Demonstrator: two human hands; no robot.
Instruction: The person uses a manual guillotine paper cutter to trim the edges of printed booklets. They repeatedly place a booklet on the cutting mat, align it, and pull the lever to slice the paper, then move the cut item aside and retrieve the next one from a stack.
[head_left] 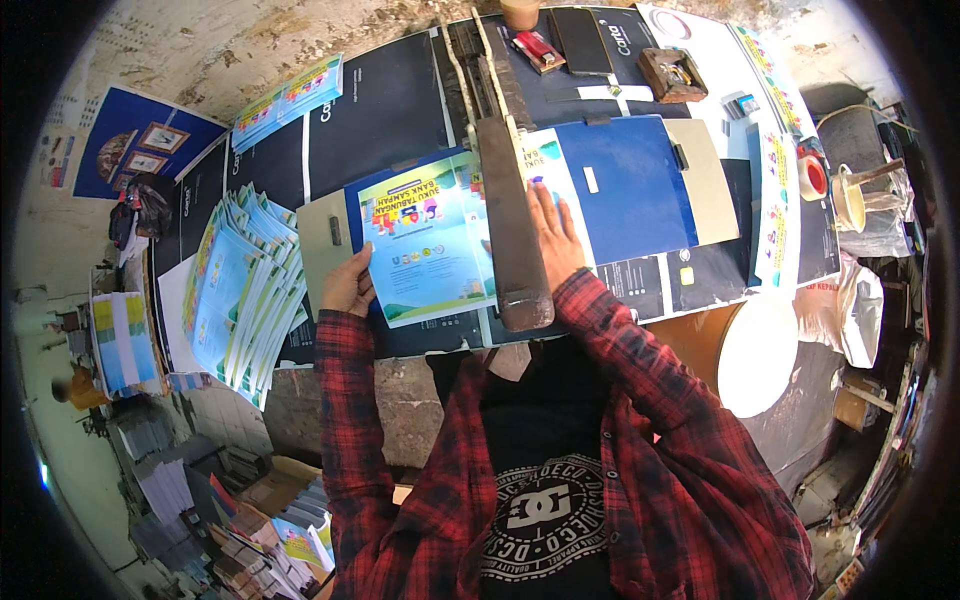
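From my feed the printed cover sheet (432, 238) sits just left of the long cutter bar (513, 215), left hand (348, 285) pinching its left edge, right hand (553, 235) flat and open just right of the bar w/ nothing gripped; thin, floppy paper imo, so hold by edges.

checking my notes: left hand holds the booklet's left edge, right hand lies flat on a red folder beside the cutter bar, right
Not quite. The head view shows the right hand flat on a blue folder, not red. The left hand does hold the booklet by its left edge, beside the cutter bar.
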